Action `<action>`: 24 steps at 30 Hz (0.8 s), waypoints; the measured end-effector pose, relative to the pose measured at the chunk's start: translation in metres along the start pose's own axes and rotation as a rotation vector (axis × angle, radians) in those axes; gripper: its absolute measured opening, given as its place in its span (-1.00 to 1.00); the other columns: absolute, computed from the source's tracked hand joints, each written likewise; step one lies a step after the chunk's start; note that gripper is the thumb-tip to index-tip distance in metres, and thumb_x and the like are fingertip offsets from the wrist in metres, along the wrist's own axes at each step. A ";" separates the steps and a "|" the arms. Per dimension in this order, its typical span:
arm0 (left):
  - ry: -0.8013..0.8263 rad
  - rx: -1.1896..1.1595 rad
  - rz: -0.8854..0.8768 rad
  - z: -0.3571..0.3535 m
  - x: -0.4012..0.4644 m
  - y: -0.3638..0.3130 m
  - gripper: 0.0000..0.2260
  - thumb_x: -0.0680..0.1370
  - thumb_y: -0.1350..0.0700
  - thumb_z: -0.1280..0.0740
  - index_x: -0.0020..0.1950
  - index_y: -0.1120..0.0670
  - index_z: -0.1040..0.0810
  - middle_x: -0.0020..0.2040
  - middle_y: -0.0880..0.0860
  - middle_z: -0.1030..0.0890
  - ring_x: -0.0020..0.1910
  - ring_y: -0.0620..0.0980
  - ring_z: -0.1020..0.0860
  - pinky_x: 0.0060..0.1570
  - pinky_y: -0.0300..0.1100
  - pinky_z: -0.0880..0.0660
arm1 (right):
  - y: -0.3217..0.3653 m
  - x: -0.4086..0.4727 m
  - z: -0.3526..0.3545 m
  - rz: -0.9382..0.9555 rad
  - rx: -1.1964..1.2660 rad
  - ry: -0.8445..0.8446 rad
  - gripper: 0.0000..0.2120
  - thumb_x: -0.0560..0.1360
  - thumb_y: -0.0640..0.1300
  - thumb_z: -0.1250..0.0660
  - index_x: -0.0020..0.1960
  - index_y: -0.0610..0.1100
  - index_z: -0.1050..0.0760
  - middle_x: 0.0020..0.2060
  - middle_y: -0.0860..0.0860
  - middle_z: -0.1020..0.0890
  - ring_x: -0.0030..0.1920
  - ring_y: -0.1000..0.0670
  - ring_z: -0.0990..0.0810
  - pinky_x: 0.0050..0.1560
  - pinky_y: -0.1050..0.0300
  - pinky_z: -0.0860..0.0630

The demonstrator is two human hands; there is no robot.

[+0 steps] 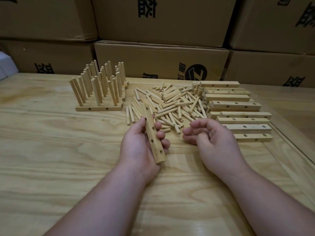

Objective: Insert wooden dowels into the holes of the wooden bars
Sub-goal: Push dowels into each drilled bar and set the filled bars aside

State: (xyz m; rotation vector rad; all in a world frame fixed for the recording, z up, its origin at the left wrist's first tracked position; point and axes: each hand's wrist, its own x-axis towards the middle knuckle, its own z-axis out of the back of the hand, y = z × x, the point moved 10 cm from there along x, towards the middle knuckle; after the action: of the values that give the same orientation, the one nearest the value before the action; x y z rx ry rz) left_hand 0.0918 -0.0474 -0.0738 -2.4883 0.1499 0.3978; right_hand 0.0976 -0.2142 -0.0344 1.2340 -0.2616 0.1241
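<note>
1. Pale, glossy wood-grain bench (51, 150) filling the lower two thirds of the frame, a seam or groove running diagonally at the lower right.
2. Behind it, across the top of the frame: stacked brown cardboard boxes (162, 53) with black printed characters and a round logo.
3. A white object (6, 65), cut off, at the far left edge.
4. Upper left of centre: finished bars with dowels (100, 89) standing upright in rows, several leaning slightly.
5. Centre: a loose pile of dowels (173, 106), short, round and light, lying crisscross on the bench.
6. Right of centre: a stack of empty bars (238, 113), square-sectioned, light wood, each with dark round holes along the side.
7. Left hand (141, 147), just below the pile: grip wrapped round one wooden bar (152, 133), thumb on one side and fingertips on the other; bar angled away toward the pile, holes facing up, all unfilled.
8. Right hand (213, 138), palm turned leftward, near the lower edge of the pile: grip released, fingers loosely curled, holding nothing.
</note>
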 end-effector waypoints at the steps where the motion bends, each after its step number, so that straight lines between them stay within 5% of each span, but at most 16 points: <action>1: 0.001 0.002 -0.003 0.000 0.000 0.000 -0.77 0.67 -0.01 -0.17 0.11 0.05 -0.57 -0.30 0.00 -0.53 -0.43 -0.08 -0.40 -0.43 -0.23 -0.34 | 0.001 0.000 0.000 0.012 -0.001 0.000 -0.67 0.60 -0.36 -0.09 0.02 -0.01 -0.52 -0.15 0.06 -0.72 -0.15 0.05 -0.73 0.01 0.02 -0.62; 5: -0.001 -0.003 -0.002 0.000 0.001 0.000 -0.78 0.67 -0.01 -0.18 0.09 0.06 -0.57 -0.31 0.00 -0.53 -0.44 -0.08 -0.40 -0.43 -0.23 -0.34 | 0.009 -0.004 -0.008 0.084 -0.160 0.055 -0.80 0.61 -0.10 -0.14 0.03 0.12 -0.51 -0.16 0.12 -0.69 -0.10 0.13 -0.65 -0.02 0.11 -0.53; 9: 0.004 -0.009 0.004 0.000 0.001 0.000 -0.78 0.67 -0.01 -0.18 0.09 0.05 -0.57 -0.30 0.00 -0.54 -0.44 -0.08 -0.41 -0.41 -0.23 -0.33 | 0.010 -0.006 -0.029 0.170 -0.607 0.250 -0.58 0.60 0.09 -0.21 0.45 0.23 -0.35 0.42 0.24 -0.37 0.45 0.15 -0.25 0.46 0.13 -0.17; 13: 0.015 -0.003 0.011 -0.001 0.001 0.001 -0.79 0.67 -0.02 -0.18 0.09 0.04 -0.56 -0.30 0.00 -0.53 -0.44 -0.08 -0.41 -0.41 -0.23 -0.33 | 0.000 -0.010 -0.038 0.150 -0.808 0.342 -0.49 0.58 0.23 -0.15 0.53 0.29 -0.21 0.57 0.21 -0.16 0.53 0.16 -0.02 0.48 0.08 0.04; 18: 0.012 0.003 0.003 -0.002 0.000 0.001 -0.78 0.67 -0.01 -0.18 0.07 0.05 -0.57 -0.30 0.00 -0.53 -0.43 -0.07 -0.40 -0.38 -0.21 -0.32 | 0.004 -0.007 -0.032 0.159 -0.818 0.242 -0.58 0.56 0.12 -0.26 0.39 0.04 -0.50 0.39 0.14 -0.46 0.43 0.07 -0.33 0.45 0.04 -0.23; 21: 0.008 -0.003 0.004 -0.002 -0.001 0.001 -0.78 0.66 -0.01 -0.19 0.08 0.06 -0.57 -0.30 0.01 -0.53 -0.43 -0.07 -0.39 -0.37 -0.21 -0.31 | 0.011 -0.003 -0.016 0.168 -0.721 0.071 -0.79 0.52 -0.05 -0.37 0.12 -0.04 -0.65 0.05 0.11 -0.60 0.11 0.08 -0.53 0.16 0.32 -0.37; 24: 0.005 -0.001 0.005 -0.002 -0.002 0.001 -0.77 0.67 -0.01 -0.18 0.10 0.08 -0.57 -0.31 0.02 -0.53 -0.43 -0.07 -0.40 -0.38 -0.21 -0.32 | 0.013 0.000 0.004 0.102 -0.650 -0.082 -0.92 0.48 -0.14 -0.42 -0.05 0.02 -0.62 -0.18 0.19 -0.55 -0.20 0.23 -0.48 -0.15 0.57 -0.31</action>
State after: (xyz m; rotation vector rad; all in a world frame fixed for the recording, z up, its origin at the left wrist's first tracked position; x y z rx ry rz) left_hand 0.0902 -0.0495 -0.0723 -2.4906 0.1575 0.3936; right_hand 0.0938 -0.2137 -0.0217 0.5807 -0.3987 0.0671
